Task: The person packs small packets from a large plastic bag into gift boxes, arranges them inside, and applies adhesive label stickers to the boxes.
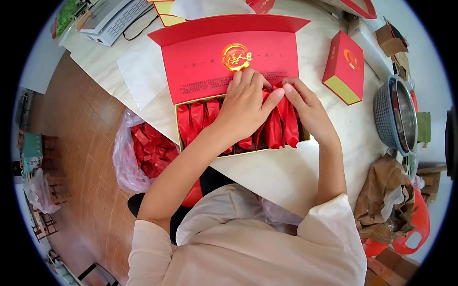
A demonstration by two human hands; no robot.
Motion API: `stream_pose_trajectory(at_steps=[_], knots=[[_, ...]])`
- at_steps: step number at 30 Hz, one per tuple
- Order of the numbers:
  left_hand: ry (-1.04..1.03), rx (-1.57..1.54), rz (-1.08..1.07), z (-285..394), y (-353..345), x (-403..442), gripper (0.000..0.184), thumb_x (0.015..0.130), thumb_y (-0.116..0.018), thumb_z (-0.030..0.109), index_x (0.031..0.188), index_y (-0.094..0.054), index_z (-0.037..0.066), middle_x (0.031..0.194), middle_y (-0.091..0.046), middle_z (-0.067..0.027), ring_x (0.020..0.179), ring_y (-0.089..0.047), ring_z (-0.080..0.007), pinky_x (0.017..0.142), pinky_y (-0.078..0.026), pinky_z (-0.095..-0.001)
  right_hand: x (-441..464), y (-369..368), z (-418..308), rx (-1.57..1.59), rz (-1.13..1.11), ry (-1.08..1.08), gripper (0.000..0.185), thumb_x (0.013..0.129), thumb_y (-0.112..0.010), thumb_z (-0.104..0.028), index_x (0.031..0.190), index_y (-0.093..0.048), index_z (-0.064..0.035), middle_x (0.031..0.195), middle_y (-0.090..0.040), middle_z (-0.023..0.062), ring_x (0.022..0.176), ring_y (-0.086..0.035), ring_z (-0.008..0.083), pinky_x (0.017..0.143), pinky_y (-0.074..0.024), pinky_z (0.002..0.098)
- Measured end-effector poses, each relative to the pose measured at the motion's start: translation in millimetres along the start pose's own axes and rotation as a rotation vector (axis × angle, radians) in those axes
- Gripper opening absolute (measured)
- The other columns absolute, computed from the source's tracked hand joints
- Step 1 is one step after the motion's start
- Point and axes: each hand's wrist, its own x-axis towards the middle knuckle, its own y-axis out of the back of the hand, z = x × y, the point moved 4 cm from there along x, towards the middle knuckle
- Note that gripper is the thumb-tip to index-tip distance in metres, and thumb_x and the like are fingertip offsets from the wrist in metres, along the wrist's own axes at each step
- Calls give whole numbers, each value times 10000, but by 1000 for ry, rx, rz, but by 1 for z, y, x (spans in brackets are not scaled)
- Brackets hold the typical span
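Note:
A red gift box (182,141) with gold-coloured edges stands on the table, its lid (200,59) raised and showing a gold emblem. Shiny red foil packets (196,117) stand upright side by side in it. My left hand (244,105) reaches over the middle of the row, fingers bent round packet tops and thumb pointing right; its fingertips are partly hidden. At the right end, my right hand (309,107) pinches the top of a red packet (288,121) between thumb and fingers. Both hands are close together, their thumbs nearly meeting.
A clear plastic bag (125,162) full of red packets hangs below the table edge on the left. A closed red box (344,66) lies to the right, near a grey colander (385,114) with a metal bowl. Crumpled brown paper (381,205) sits lower right.

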Motion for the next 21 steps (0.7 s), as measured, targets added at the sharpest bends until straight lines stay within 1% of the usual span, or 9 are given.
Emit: stream_pose_trajectory(at_steps=[2,5,9,11,12,14,15,17,21], knots=[[-28,30,8,2,0,-1,354,939,-518,349,962,-513,-4,975,-476,-142,962,-446,-304,878,-368,-411,-1,-1,-3,-40,-15,52,327,986,-470,-327,1040,-554,-16,823,-551,41,781,-478,116,748,-417,259],[-45,37,26,3,2,-4,333,936,-522,336,920,-516,3,929,-487,-132,926,-458,-301,858,-372,-404,-3,-6,0,-51,-10,45,327,992,-453,-319,1025,-547,-8,822,-550,56,785,-478,127,756,-417,263],[-41,7,40,0,5,-5,320,935,-524,325,896,-523,7,910,-494,-132,916,-461,-306,857,-372,-403,-4,-9,3,-26,-8,2,326,989,-456,-319,1031,-543,-7,837,-556,73,797,-482,137,774,-418,265],[-82,-62,42,-2,7,-6,309,933,-526,311,861,-521,11,889,-502,-129,902,-467,-310,852,-375,-406,-7,-10,1,-81,-52,39,331,990,-453,-322,1075,-534,-12,880,-589,97,842,-525,166,806,-426,290],[-80,-63,45,-2,8,-6,309,933,-526,311,861,-521,11,889,-502,-129,902,-467,-310,852,-375,-406,-10,-11,1,-84,-55,40,331,990,-453,-322,1075,-534,-12,880,-589,97,842,-525,166,806,-426,290],[-73,-114,36,-3,7,-8,293,935,-521,290,852,-525,10,874,-508,-130,888,-471,-318,837,-379,-416,-14,-13,-2,-103,-42,100,335,992,-448,-319,1120,-519,-18,941,-624,129,899,-565,207,839,-429,319],[-70,-114,38,-3,6,-9,293,935,-521,290,852,-525,10,874,-508,-130,888,-471,-318,837,-379,-416,-14,-13,-2,-104,-46,101,335,992,-448,-319,1120,-519,-18,941,-624,129,899,-565,207,839,-429,319],[-72,-27,40,-2,3,-9,266,939,-510,264,866,-531,9,866,-509,-130,882,-472,-324,819,-385,-421,-15,-14,1,-101,-82,73,337,991,-447,-311,1159,-504,-25,991,-634,159,938,-582,243,859,-429,337],[-81,1,1,0,3,-9,245,945,-492,237,880,-538,5,871,-508,-129,875,-471,-325,800,-389,-420,-14,-15,0,-126,-111,64,338,989,-446,-311,1159,-505,-25,959,-634,166,914,-582,243,852,-430,330]])
